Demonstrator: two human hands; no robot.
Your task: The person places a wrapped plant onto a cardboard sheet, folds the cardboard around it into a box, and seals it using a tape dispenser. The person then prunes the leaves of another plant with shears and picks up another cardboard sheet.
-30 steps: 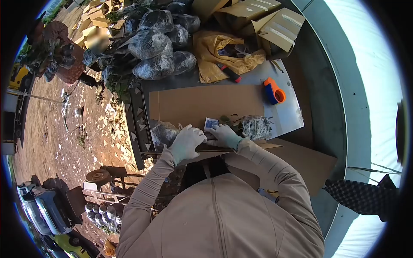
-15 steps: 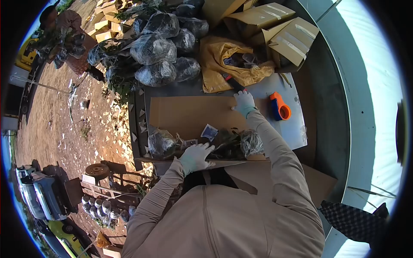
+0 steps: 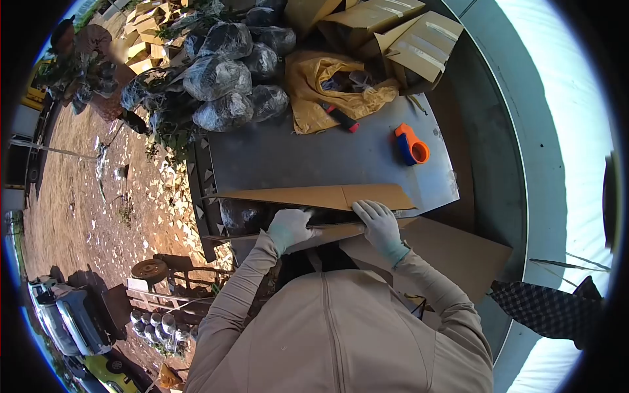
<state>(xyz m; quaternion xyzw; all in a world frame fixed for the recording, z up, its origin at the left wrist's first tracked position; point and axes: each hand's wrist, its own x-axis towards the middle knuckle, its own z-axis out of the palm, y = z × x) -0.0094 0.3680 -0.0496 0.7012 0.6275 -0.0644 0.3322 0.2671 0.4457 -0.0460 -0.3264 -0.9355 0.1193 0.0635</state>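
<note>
A cardboard sheet (image 3: 295, 195) is folded up at the table's near edge, its far flap raised over a plastic-wrapped root ball (image 3: 242, 216) that shows at the left. My right hand (image 3: 380, 228), gloved in white, has its fingers over the flap's edge and is closed on the cardboard. On the near side, my left hand (image 3: 290, 229) rests at the opening between the flaps; its fingertips are partly hidden inside. Beyond the flap, the metal tabletop (image 3: 262, 157) holds an orange and blue tape dispenser (image 3: 413, 145) and a red and black tool (image 3: 341, 118).
Wrapped root balls with leaves (image 3: 219, 78) are piled at the back left. A yellow bag (image 3: 308, 78) and cardboard boxes (image 3: 419, 52) stand at the back. Another cardboard sheet (image 3: 452, 252) lies at the right. A person (image 3: 98, 72) carries plants at the far left.
My right hand has come back from beside the red and black tool to the cardboard. The far flap has swung up and toward me, covering the small packet and most of the plants.
</note>
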